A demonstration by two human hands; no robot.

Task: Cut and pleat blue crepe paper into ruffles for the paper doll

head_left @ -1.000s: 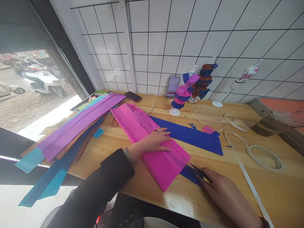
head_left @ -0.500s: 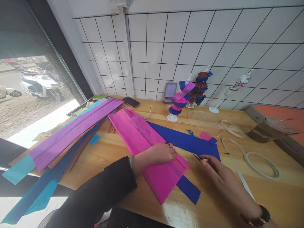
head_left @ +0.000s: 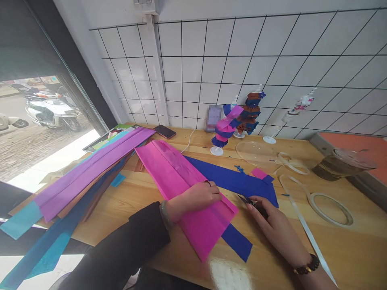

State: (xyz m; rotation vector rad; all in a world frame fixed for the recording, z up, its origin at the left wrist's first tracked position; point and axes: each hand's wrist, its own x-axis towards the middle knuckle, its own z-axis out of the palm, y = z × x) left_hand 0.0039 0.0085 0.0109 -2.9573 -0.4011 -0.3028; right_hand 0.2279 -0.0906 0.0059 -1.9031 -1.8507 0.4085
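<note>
My left hand (head_left: 198, 197), fingers curled and fingertips hidden, rests on a folded sheet of pink crepe paper (head_left: 165, 163) and grips it near its right edge. To its right, my right hand (head_left: 270, 219) is closed around small dark scissors (head_left: 249, 201), their tips pointing left toward the paper's edge. A gap separates the blades from the pink sheet. Under and behind the pink sheet lies a dark blue crepe paper strip (head_left: 229, 177), and a second blue piece (head_left: 237, 241) sticks out below it.
Purple crepe paper (head_left: 99, 165) lies over teal and brown strips at the left. A phone (head_left: 165, 131) is near the wall. Decorated stands (head_left: 222, 133) and a clear plastic disc (head_left: 254, 153) stand behind. A tape roll (head_left: 331, 208) and a lidded cup (head_left: 338, 165) are right.
My right hand has shifted slightly left with the scissors, and more of the scissors now shows. The left hand keeps its place on the pink paper. The view has moved a little.
</note>
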